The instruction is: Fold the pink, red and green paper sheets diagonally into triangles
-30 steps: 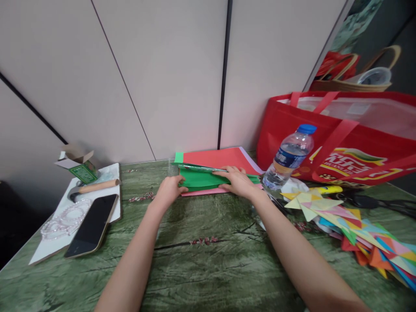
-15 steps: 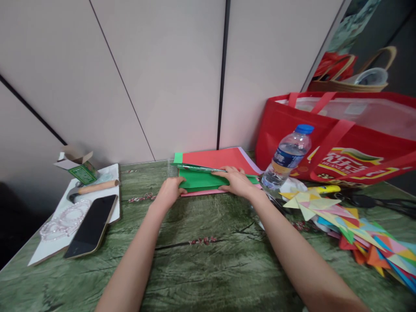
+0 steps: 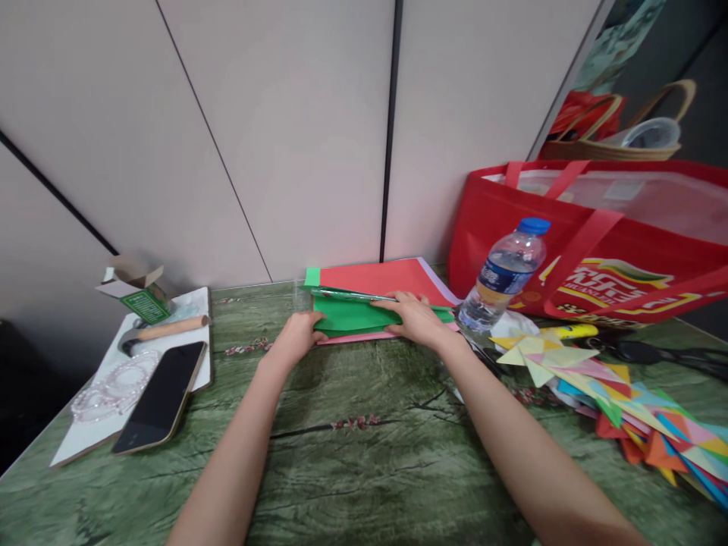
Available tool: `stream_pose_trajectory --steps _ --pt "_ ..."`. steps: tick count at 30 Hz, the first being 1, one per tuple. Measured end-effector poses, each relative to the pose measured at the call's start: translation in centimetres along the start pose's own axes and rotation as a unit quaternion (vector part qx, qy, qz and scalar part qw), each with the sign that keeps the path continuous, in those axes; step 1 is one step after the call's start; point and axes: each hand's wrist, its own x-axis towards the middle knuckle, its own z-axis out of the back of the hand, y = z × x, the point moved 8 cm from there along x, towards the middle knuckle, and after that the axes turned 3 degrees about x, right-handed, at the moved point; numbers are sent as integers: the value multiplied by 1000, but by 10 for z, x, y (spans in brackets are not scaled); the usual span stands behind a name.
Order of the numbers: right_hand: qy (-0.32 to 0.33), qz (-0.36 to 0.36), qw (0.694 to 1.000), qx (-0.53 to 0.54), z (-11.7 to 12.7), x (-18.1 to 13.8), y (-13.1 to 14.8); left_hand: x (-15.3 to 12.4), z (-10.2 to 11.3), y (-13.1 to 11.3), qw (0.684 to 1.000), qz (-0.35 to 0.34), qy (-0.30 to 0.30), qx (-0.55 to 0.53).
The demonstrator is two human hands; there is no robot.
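Against the wall lies a stack of coloured paper, with a red sheet [image 3: 369, 274] at the back and green paper [image 3: 356, 312] in front, its near part raised in a fold. Glossy clear plastic shows along the top edge of the green paper, and a pink edge shows beneath. My left hand [image 3: 299, 334] grips the left edge of the green paper, thumb toward the middle. My right hand [image 3: 418, 320] has its fingers over the plastic edge and its thumb at the lower right edge. Parts of both hands' fingers are hidden.
To the right stand a water bottle [image 3: 500, 277] and a red bag [image 3: 603, 243]. Folded paper pieces [image 3: 619, 402] lie nearer, beside a yellow marker [image 3: 569, 331]. On the left a white board [image 3: 73, 441] bears a phone [image 3: 162, 398], a wooden-handled tool [image 3: 174, 327], beads and a small box [image 3: 146, 303].
Hardly anything differs. My right thumb has shifted very slightly to the right along the paper's edge; both hands stay on the stack.
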Motion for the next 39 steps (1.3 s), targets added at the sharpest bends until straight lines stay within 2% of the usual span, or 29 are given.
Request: stream_pose_trajectory --steps 7,14,23,31,39 --pt "1 -5 1000 3 2 -1 3 -1 -3 -3 1000 -20 14 1" --pt "1 -1 1000 1 3 -1 3 -1 3 -7 1000 -24 -1 0" --pt "-4 -3 1000 13 2 -1 2 -2 12 -7 999 16 -39 32" --pt "-11 -10 1000 10 0 2 0 -3 6 -6 999 0 -23 40" --pt "-11 -2 1000 4 -1 2 -1 -1 2 -1 999 -3 -32 33"
